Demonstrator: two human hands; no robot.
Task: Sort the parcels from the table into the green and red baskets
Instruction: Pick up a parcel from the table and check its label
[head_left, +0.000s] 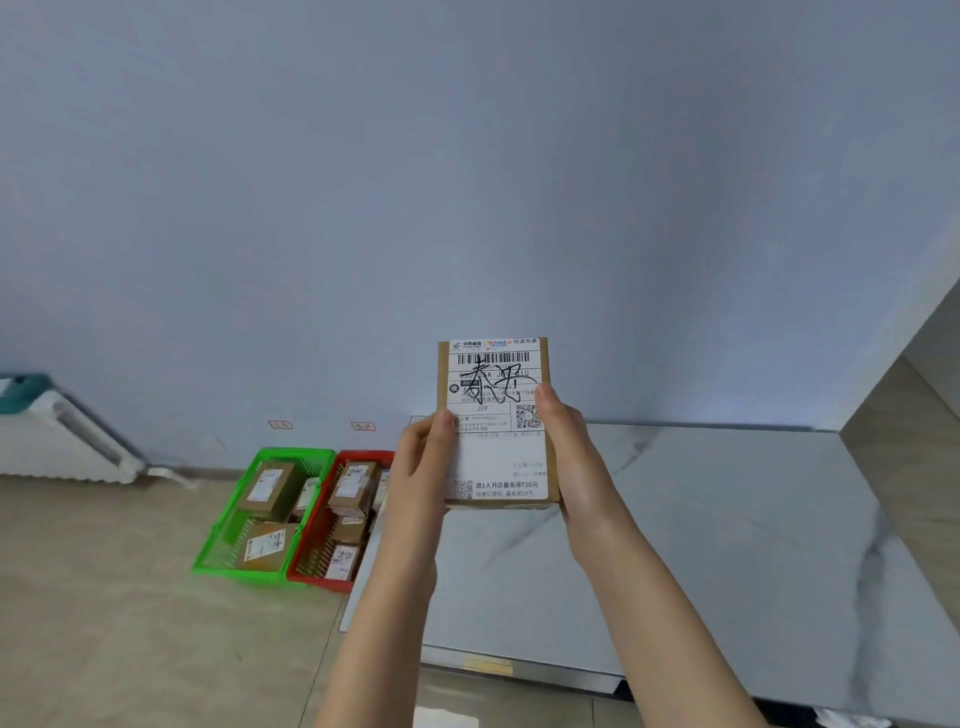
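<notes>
A brown cardboard parcel (496, 431) with a white shipping label and black handwriting is held up above the table (727, 519), label facing me. My left hand (423, 467) grips its left edge and my right hand (566, 452) grips its right edge, thumbs on the label. On the floor to the left stand the green basket (228, 519) and, beside it, the red basket (311, 571). Each basket holds several brown parcels. My left forearm hides part of the red basket.
The white marble-pattern table fills the right half of the view and meets the wall at the back. A white radiator (62, 441) stands at the far left against the wall. Two small red labels (280, 425) are stuck on the wall above the baskets. Beige tiled floor lies at the lower left.
</notes>
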